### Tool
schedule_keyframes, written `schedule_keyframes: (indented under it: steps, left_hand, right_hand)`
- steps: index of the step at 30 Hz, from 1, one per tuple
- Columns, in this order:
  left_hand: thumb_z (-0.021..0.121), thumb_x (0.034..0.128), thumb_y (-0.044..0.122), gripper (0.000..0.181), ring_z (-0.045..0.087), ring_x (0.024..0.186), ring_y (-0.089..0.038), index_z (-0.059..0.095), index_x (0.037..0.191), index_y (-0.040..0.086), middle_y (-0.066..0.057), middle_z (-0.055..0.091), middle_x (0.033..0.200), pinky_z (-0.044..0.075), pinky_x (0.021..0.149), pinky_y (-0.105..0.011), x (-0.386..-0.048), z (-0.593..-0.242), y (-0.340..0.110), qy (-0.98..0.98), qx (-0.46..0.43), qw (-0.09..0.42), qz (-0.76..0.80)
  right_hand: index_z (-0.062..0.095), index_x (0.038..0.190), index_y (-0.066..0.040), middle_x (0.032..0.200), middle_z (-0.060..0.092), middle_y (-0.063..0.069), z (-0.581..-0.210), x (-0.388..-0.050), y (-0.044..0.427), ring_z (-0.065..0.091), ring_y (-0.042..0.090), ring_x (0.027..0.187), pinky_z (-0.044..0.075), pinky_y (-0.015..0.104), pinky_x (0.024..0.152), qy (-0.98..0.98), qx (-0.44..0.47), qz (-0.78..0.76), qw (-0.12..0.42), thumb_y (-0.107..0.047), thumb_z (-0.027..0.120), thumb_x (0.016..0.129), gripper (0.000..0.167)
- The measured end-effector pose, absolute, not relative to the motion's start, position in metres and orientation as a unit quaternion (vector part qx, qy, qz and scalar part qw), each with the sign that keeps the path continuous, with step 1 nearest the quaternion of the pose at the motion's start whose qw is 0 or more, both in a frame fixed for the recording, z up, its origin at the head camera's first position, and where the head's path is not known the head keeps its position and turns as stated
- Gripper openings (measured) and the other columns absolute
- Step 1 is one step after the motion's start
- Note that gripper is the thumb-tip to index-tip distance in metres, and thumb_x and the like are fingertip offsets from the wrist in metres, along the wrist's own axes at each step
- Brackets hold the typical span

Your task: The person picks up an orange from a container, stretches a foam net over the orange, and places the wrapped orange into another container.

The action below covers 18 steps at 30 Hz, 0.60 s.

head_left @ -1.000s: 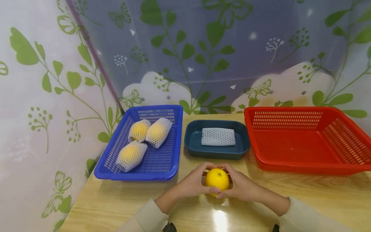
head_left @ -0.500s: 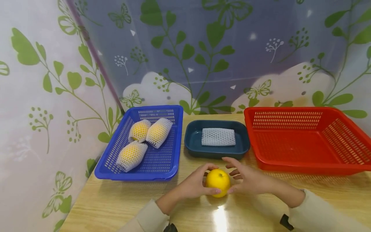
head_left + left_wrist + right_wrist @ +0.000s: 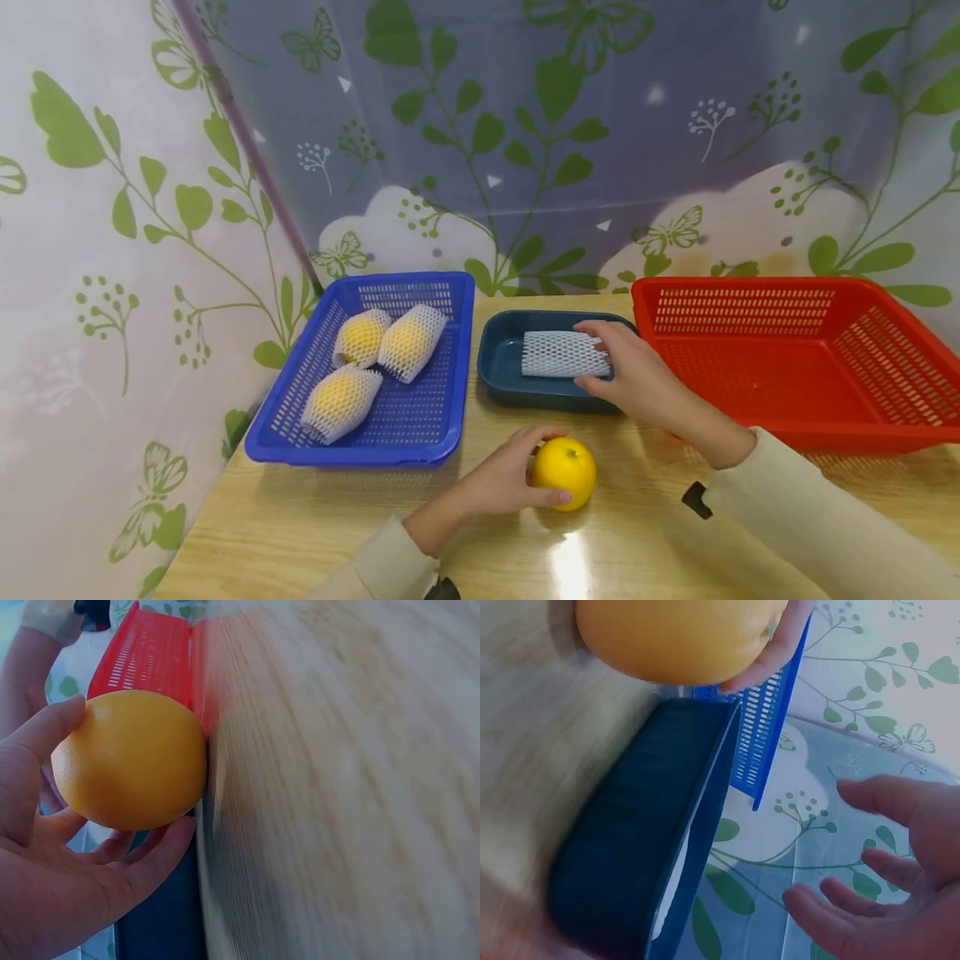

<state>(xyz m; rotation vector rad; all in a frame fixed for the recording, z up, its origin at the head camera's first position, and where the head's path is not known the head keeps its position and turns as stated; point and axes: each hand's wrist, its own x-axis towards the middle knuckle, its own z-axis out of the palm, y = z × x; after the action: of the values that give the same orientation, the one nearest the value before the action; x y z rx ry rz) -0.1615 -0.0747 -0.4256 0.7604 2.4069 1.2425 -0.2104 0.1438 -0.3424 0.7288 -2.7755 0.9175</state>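
On the wooden table an orange [image 3: 566, 473] rests with its stem end up. My left hand [image 3: 504, 477] curls round its left side, thumb in front and fingers behind. The same orange [image 3: 135, 761] fills much of the left wrist view, against the thumb and fingertips. A white foam net sleeve [image 3: 558, 354] lies flat in a dark teal tray [image 3: 525, 395]. Over the tray's right end hovers my right hand [image 3: 633, 375], its thumb and fingers spread. In the right wrist view nothing sits between those fingers, and the hand [image 3: 907, 877] stays apart from the tray wall.
To the left stands a blue basket [image 3: 463, 367] holding three fruits [image 3: 411, 342] in white foam nets. A red basket [image 3: 750, 435] stands to the right, beside the tray. A patterned curtain [image 3: 480, 167] hangs behind.
My right hand has let go of the orange and moved away and up over the teal tray. The left hand has kept its hold on the orange, which has shifted barely to the right.
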Motion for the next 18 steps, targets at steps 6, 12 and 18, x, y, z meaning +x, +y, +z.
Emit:
schedule_keyframes:
  steps: [6, 12, 18]
  left_hand:
    - [0.077, 0.0843, 0.029, 0.068, 0.048, 0.114, -0.018, 0.044, 0.141, 0.012, -0.008, 0.047, 0.136, 0.047, 0.087, -0.025, -0.161, -0.427, -0.073, 0.849, 0.270, 0.160, 0.425]
    - [0.076, 0.0847, 0.034, 0.069, 0.048, 0.115, -0.017, 0.043, 0.143, 0.015, -0.007, 0.048, 0.135, 0.046, 0.093, -0.030, -0.162, -0.425, -0.072, 0.856, 0.274, 0.161, 0.409]
    - [0.075, 0.0848, 0.038, 0.071, 0.047, 0.120, -0.017, 0.042, 0.143, 0.016, -0.006, 0.048, 0.137, 0.042, 0.102, -0.040, -0.161, -0.425, -0.072, 0.863, 0.286, 0.152, 0.389]
  right_hand:
    - [0.044, 0.139, -0.004, 0.136, 0.046, 0.023, -0.339, -0.229, 0.132, 0.051, 0.040, 0.113, 0.047, 0.057, 0.094, -0.934, 0.222, 0.262, 0.096, -0.013, 0.077, 0.083, 0.066]
    - [0.040, 0.141, -0.002, 0.139, 0.040, 0.026, -0.330, -0.252, 0.129, 0.047, 0.043, 0.117, 0.045, 0.056, 0.097, -0.946, 0.199, 0.252, 0.043, -0.013, 0.076, 0.084, 0.068]
    - [0.039, 0.142, -0.001, 0.141, 0.035, 0.029, -0.321, -0.277, 0.125, 0.045, 0.044, 0.120, 0.043, 0.057, 0.099, -0.959, 0.169, 0.227, -0.014, -0.015, 0.074, 0.086, 0.067]
